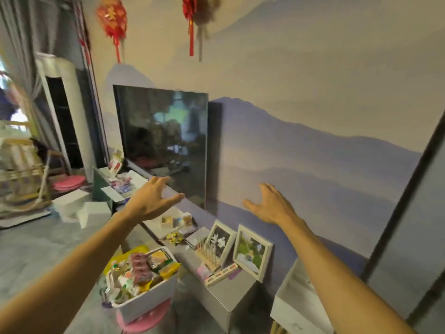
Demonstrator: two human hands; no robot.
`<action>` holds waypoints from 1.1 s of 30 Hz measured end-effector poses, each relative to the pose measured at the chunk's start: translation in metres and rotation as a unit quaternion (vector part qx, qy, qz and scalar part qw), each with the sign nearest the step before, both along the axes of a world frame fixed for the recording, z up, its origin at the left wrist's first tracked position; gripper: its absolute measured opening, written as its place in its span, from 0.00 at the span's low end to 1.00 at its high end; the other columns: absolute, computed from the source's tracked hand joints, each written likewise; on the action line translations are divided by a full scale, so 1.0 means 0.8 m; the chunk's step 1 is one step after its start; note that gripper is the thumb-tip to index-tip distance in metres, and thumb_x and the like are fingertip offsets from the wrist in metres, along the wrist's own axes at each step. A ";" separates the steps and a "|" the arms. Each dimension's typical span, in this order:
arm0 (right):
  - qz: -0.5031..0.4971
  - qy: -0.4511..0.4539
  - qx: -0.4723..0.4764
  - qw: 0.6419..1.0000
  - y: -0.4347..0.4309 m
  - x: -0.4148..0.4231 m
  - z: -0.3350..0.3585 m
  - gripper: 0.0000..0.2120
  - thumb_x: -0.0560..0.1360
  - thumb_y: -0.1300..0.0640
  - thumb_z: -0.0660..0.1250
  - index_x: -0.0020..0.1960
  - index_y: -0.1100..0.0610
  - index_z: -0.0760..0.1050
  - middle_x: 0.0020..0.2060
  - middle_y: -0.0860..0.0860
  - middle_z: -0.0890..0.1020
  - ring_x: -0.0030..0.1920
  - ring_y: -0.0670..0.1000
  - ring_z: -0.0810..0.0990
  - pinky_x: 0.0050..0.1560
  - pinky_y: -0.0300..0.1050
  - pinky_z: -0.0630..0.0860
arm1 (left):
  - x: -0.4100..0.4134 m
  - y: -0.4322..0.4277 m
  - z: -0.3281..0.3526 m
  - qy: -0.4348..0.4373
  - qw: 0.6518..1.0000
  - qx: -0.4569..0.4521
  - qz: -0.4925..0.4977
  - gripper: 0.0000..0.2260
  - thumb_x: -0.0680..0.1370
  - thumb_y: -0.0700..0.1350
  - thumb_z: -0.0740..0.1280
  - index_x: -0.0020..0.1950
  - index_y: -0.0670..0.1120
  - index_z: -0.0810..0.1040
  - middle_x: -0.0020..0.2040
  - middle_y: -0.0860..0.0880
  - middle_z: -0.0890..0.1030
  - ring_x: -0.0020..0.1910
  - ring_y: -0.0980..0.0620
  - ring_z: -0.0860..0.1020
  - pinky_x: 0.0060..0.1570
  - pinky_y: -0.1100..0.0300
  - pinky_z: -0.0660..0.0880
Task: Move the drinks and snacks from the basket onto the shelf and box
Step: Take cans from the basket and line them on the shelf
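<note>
Both forearms were raised, left hand (154, 201) and right hand (269, 206) open, empty. White basket (149, 302) held light, crinkly snack packets (140, 267); probably bottles underneath — grip packets mid-body.

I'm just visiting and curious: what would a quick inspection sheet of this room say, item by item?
Surface: low grey cabinet along the wall, crowded on top.
Job's things: white basket full of packaged snacks, on a pink stool on the floor; nothing taken out yet.
Clutter: two framed pictures leaning on the wall, small boxes and a wooden rack on the cabinet.
Hands: left hand and right hand raised, spread open, holding nothing.
Cables: nothing seen.
Surroundings: dark television, mountain mural wall, red hanging ornaments, white boxes on the floor.
</note>
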State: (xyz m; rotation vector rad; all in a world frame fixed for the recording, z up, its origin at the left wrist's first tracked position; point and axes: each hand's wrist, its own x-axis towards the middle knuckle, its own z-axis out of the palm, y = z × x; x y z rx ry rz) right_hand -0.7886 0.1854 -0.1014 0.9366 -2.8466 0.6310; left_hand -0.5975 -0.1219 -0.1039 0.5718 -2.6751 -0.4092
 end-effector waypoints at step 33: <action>0.366 -0.135 0.296 0.872 -0.742 -0.151 -0.462 0.52 0.74 0.23 0.63 0.86 0.54 0.55 0.84 0.53 0.61 0.81 0.58 0.65 0.75 0.59 0.70 | -0.091 -0.350 -0.519 -0.095 0.862 0.344 0.360 0.47 0.67 0.82 0.64 0.79 0.56 0.66 0.69 0.47 0.76 0.63 0.45 0.79 0.61 0.48 0.78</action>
